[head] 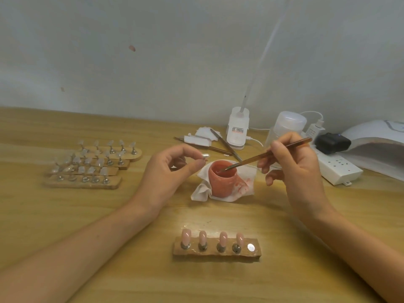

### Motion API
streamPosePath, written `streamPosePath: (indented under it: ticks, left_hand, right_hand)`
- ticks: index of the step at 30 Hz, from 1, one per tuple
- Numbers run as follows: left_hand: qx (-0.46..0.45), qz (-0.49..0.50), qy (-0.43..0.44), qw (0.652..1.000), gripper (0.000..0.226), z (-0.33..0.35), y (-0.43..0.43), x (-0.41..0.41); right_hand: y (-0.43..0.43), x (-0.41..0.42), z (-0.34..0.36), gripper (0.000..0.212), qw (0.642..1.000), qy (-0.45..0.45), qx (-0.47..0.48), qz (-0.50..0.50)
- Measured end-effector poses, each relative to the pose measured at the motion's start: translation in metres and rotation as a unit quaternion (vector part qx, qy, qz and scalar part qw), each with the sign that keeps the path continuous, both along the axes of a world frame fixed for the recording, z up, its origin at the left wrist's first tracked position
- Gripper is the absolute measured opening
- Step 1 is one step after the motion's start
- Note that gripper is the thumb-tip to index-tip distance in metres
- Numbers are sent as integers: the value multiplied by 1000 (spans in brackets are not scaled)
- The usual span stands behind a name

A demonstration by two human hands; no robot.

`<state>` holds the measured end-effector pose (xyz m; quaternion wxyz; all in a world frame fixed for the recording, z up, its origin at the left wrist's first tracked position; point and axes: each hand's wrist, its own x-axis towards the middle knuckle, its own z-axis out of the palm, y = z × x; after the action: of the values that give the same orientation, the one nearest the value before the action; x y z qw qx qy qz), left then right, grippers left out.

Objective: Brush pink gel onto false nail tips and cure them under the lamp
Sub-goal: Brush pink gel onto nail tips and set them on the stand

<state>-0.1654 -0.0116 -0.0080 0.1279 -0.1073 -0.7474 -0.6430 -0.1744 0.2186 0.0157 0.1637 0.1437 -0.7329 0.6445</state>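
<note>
Wooden holder (pixel 216 252) on surface (pixel 105 228), four pink nail tips (pixel 223 237) standing in it (silver disc (pixel 251 247) at right end). Left hand (pixel 166 171) fingers pinch metal peg (pixel 204 155); right hand (pixel 294 169) fingers grip brush (pixel 262 157), tip in gel pot (pixel 222 182).

I work at a small nail-art desk: a wooden table (pixel 65 215) against a bare wall (pixel 153 51), a curing lamp (pixel 376 138) and power strip (pixel 336 171) far right, racks of nail tips (pixel 87 169) left.
</note>
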Motion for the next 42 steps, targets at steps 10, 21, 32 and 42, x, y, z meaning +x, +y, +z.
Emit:
streamPosePath:
  ticks: [10,21,32,42]
  left_hand:
    - [-45,-15,-11,999,9,1,1,4]
    - [-63,-7,-14,998,11,1,2,7]
    - [-67,-10,-7,998,11,2,1,7]
    - [-62,-11,-4,998,10,0,1,6]
  right_hand:
    - [8,3,-13,20,989,-74,-125,0]
    - [8,3,-11,18,985,-55,-162,25]
    - [6,1,-13,19,987,-64,-136,56]
    - [6,3,-13,21,992,-53,-102,45]
